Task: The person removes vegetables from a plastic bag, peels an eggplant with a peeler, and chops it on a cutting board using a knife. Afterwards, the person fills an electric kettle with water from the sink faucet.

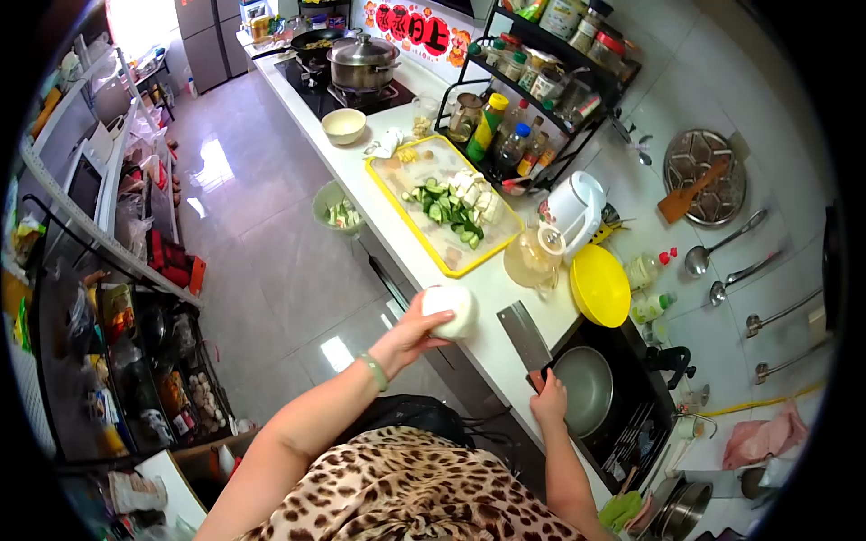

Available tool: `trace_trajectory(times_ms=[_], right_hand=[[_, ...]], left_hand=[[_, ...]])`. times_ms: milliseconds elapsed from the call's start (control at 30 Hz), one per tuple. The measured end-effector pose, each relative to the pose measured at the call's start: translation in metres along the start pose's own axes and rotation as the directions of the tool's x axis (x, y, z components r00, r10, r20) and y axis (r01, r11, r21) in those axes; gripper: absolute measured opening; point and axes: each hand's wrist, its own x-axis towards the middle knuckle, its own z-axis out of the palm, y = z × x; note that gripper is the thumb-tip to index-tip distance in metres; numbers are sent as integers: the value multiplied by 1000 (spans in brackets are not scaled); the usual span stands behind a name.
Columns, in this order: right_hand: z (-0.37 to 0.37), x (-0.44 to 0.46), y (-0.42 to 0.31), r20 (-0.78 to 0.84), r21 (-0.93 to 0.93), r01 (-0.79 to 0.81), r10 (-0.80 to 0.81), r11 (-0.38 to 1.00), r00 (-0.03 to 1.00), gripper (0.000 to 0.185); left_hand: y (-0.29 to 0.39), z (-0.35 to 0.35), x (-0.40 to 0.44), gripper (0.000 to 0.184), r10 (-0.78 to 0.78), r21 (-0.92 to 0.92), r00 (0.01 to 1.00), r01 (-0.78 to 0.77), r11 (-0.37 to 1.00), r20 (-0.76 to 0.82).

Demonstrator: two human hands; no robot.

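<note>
The left hand [410, 332] grasps a smooth, white, rounded object [456, 314], thumb across its near side and fingers around it; whether it is a chunk of vegetable or a small bowl cannot be told. It is held at the near edge of the white surface [485, 347]. The right hand [548, 401] is closed around the brown handle of a broad, rectangular metal cleaver [523, 334], whose blade points away over the surface.

The white object looks firm, fairly light and possibly slippery, so a wide grip around its sides would suit it best. The cleaver is stiff, probably blade-heavy and sharp, best held by its handle, close to the blade.

Beyond lies a yellow-rimmed, translucent cutting board [433, 236] with sliced green cucumber [442, 206] and white chunks [478, 191]. To its right stand a clear pitcher [534, 260] and a round yellow bowl [600, 284]; a round grey pan [585, 388] sits beside the right hand.
</note>
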Motion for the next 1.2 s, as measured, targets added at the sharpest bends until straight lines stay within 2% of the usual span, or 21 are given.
trace_trajectory(times_ms=[100,133,233,267,367,400,433,500,567,633,700,800,900,933,1033,1167,1200], right_hand=[[10,1,-1,-42,-58,16,-18,998,999,70],[-5,-6,-16,-31,-24,-44,43,999,999,63],[-33,-17,-30,-108,-27,0,-3,1000,994,53],[-44,-21,-40,-169,-32,18,-23,999,985,42],[-72,-26,-88,-217,92,77,-56,993,975,37],[-65,-18,-102,-263,206,102,-45,973,964,33],[-44,-4,-107,-317,340,193,-81,920,945,32],[-34,32,-156,-90,580,87,-42,810,995,32],[-56,68,-240,138,845,-75,-81,529,987,32],[-47,115,-292,199,893,-101,-185,438,962,30],[-20,158,-323,4,776,187,-301,603,953,29],[-26,190,-352,-51,630,275,-315,727,948,29],[-28,207,-349,-1,667,187,-251,721,968,30],[-26,209,-347,-37,649,195,-226,735,973,28],[-29,216,-342,-11,723,76,-99,686,995,26],[-34,217,-354,20,773,-26,16,634,1000,27],[-35,214,-357,-8,783,-10,26,622,1000,27]], left_hand=[[43,-60,-10,79,53,-23,997,-55,998,-62],[51,-80,-7,80,74,-44,994,-78,996,-75],[82,-120,-6,79,99,-62,987,-107,992,-123],[90,-128,-3,79,101,-68,986,-111,992,-136],[114,-150,19,78,106,-87,984,-119,989,-144],[121,-154,29,78,105,-77,983,-117,990,-147],[128,-157,39,78,105,-65,982,-117,991,-155],[144,-164,56,78,92,-13,979,-95,995,-183],[164,-162,78,80,69,67,976,-57,996,-209],[183,-163,100,84,60,184,970,-17,983,-234],[201,-167,124,88,38,265,965,34,964,-260],[231,-163,150,92,-2,339,960,101,935,-281],[248,-160,176,93,-15,409,971,114,905,-237],[250,-159,186,94,-40,427,973,136,894,-225],[256,-153,216,95,-75,464,980,153,873,-184],[262,-150,254,92,-151,611,980,199,766,-130],[262,-149,262,92,-171,644,979,205,737,-115]])
